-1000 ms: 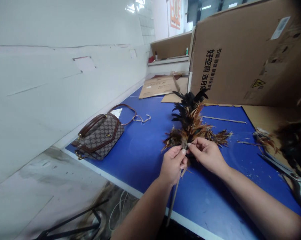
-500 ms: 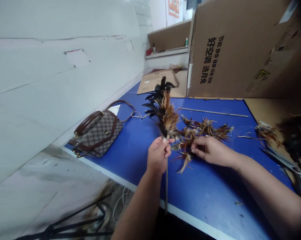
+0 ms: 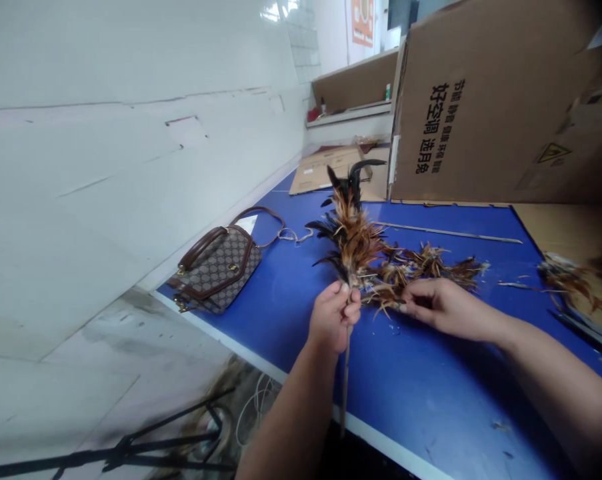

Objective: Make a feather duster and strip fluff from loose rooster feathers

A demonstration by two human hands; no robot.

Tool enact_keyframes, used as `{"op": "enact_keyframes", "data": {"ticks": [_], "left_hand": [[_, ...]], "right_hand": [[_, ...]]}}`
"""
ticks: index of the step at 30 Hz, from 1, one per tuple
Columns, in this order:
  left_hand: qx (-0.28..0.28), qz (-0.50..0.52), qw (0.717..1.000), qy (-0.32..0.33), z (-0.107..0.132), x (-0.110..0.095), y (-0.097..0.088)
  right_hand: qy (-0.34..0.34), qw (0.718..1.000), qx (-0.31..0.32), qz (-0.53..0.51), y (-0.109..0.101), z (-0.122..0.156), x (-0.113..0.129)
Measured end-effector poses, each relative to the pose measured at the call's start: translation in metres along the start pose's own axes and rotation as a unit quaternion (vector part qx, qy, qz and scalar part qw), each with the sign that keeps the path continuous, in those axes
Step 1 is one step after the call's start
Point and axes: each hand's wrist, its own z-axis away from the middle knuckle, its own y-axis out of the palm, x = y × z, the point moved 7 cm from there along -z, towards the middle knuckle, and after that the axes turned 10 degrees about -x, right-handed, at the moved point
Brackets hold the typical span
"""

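Head view: blue table meets white wall; left hand grips feathered stick, right hand pinches loose feathers.

stick: part hidden behind left hand | box: cut off top, right | right hand: pinch unclear

A brown patterned handbag with dark-brown leather trim rests on the blue-topped table near the glossy white wall. Behind it lie flat tan cardboard pieces. A large brown cardboard box, printed with black Chinese characters and a yellow warning triangle, stands at the back right. The small red object beyond is too blurred to identify. Angular black metal bars show at lower left.
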Motion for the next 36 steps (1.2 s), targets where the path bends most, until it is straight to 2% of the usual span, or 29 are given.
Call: {"op": "enact_keyframes", "data": {"ticks": [3,5,9,13,18,21,25,36], "left_hand": [[0.019,0.016,1.000,-0.010,0.002,-0.001,0.003],[0.037,0.013,0.999,-0.017,0.003,0.000,0.007],[0.083,0.003,0.996,-0.042,0.007,0.007,0.013],[0.112,-0.016,0.992,-0.063,0.008,0.016,0.015],[0.149,-0.069,0.983,-0.083,0.011,0.023,0.020],[0.146,-0.087,0.982,-0.083,0.012,0.026,0.020],[0.141,-0.107,0.982,-0.065,0.011,0.029,0.019],[0.154,-0.179,0.971,-0.039,0.016,0.030,0.022]], "right_hand": [[0.071,0.986,-0.035,-0.148,-0.014,0.002,0.006],[0.094,0.970,-0.066,-0.214,-0.015,0.002,0.012],[0.111,0.949,-0.101,-0.277,0.006,0.001,0.022],[0.128,0.931,-0.121,-0.320,0.029,0.001,0.021],[0.147,0.893,-0.165,-0.392,0.037,0.003,0.012],[0.163,0.878,-0.199,-0.404,0.040,0.005,0.007],[0.169,0.873,-0.229,-0.396,0.047,0.007,0.007],[0.194,0.878,-0.238,-0.367,0.050,0.008,0.008]]}}
